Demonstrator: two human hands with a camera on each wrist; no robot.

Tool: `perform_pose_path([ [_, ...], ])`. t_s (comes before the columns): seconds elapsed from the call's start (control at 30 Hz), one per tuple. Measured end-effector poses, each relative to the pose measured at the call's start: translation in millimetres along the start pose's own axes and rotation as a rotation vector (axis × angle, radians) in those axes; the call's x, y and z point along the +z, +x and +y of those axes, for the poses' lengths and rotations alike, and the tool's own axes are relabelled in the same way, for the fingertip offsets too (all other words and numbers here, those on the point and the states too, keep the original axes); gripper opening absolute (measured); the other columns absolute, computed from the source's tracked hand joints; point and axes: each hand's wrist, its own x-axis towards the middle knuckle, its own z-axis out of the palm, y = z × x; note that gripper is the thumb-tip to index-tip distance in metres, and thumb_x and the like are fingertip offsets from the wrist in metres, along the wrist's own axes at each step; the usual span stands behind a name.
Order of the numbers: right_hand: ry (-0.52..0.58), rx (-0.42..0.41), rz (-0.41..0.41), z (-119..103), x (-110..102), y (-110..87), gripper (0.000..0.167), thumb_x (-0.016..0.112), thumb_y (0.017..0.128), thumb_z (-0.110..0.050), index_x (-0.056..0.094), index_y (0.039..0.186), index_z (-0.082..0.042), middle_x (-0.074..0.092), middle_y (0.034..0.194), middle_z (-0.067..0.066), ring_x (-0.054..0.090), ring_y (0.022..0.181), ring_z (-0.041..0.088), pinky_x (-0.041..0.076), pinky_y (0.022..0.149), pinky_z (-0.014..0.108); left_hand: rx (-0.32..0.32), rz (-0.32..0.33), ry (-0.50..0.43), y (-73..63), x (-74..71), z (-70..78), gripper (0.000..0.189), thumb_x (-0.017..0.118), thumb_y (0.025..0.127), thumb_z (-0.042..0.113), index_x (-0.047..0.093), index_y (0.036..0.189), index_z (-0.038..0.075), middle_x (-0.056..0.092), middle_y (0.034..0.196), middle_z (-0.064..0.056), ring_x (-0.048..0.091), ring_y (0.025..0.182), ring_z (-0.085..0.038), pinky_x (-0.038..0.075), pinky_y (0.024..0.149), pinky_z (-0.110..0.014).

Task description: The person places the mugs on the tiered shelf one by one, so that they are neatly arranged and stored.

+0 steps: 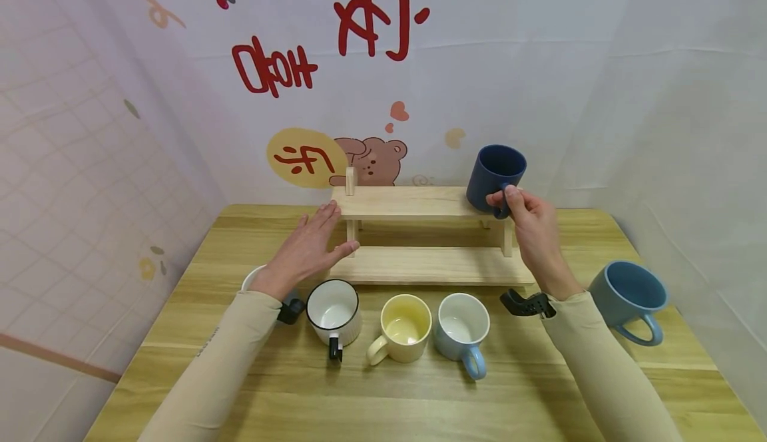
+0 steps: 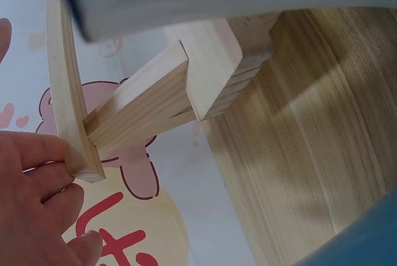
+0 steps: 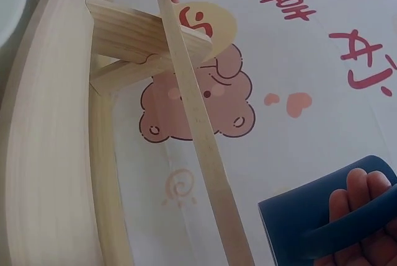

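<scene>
My right hand [image 1: 538,232] pinches the handle of a dark blue mug [image 1: 493,174], upright at the right end of the wooden rack's upper shelf [image 1: 407,201]. In the right wrist view a narrow gap shows between the mug [image 3: 298,216] and the shelf board [image 3: 201,126]. With fingers extended, my left hand [image 1: 305,245] touches the left end of that upper shelf; the left wrist view shows its fingertips [image 2: 53,176] against the board's end. Below is the rack's lower shelf [image 1: 425,265], with no mug on it.
In front of the rack stand a white mug with black rim [image 1: 333,312], a yellow mug [image 1: 405,325] and a white mug with light blue handle [image 1: 463,325]. Another mug [image 1: 254,275] is partly hidden under my left wrist. A larger blue mug [image 1: 629,295] stands at right.
</scene>
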Motion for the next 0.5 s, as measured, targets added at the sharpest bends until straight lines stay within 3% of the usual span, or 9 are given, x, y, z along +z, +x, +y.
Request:
perform_pose_path([
  [0.27,-0.009,0.039,0.010,4.0,3.0,7.5,0.046,0.060,0.106,-0.034,0.072,0.107,0.010,0.077,0.094,-0.003,0.066,0.106,0.014,0.045,0.101,0.016,0.003,0.002,0.003,0.9,-1.3,1.3,0.093,0.050,0.102,0.063,0.023,0.162,-0.002,0.015,0.171,-0.016,0.016,0.158,-0.033,0.013,0.126,-0.057],
  [0.5,-0.041,0.062,0.021,5.7,7.0,12.5,0.047,0.058,0.107,-0.036,0.073,0.108,0.008,0.077,0.096,-0.006,0.066,0.106,0.012,0.041,0.111,0.029,-0.001,0.000,-0.004,0.6,-1.3,1.1,0.093,0.050,0.102,0.064,0.023,0.162,-0.002,0.014,0.172,-0.016,0.015,0.158,-0.033,0.011,0.126,-0.056],
])
